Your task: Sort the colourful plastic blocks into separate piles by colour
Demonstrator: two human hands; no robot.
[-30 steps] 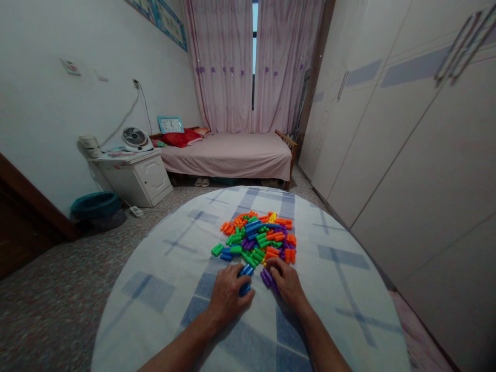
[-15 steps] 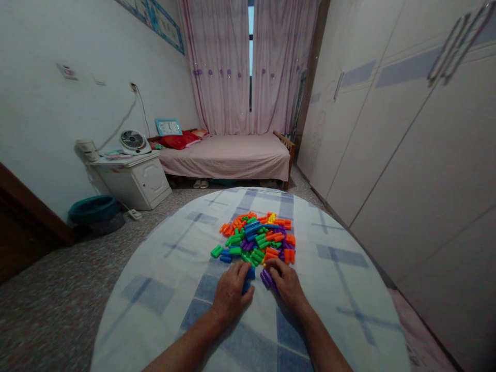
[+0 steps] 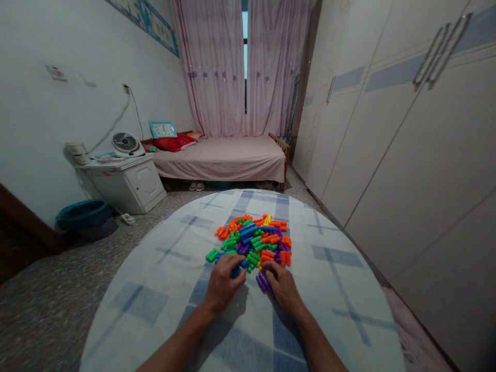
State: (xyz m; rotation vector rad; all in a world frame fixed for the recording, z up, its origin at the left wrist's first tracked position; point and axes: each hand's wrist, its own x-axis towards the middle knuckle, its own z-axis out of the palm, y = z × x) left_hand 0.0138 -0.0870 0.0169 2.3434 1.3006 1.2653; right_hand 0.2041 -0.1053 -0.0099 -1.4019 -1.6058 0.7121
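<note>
Logged left hand (image 3: 222,283) palm-down on checked tablecloth (image 3: 155,289), half closed, with fingers bent over blue block (image 3: 235,272) and thumb against it. Held low, right at cloth level.

Logged right hand (image 3: 282,283) just beside the left, knuckles up, fingers curled, with thumb side touching purple blocks (image 3: 262,281). Cannot tell whether gripped or only touched.

Found blue block in the gap between the two hands, at the left fingertips. Found purple blocks in the same gap, hard against the right thumb.

Noted pile of blocks (image 3: 253,238) directly ahead of both hands, near edge touching the fingertips. Colours: orange, green, blue, purple, a little yellow at the far end. Spotted single green block (image 3: 211,254) apart from the pile, ahead and to the left of the left hand.

Well ahead of the hands, beyond the pile: bed (image 3: 225,155) with pink cover, pink curtains (image 3: 217,67) behind. Far off to the left of the left hand: white nightstand (image 3: 127,183) carrying a small fan (image 3: 124,142), with teal basin (image 3: 83,214) on the floor beside. Out to the right of the right hand: wardrobe doors (image 3: 406,155).
</note>
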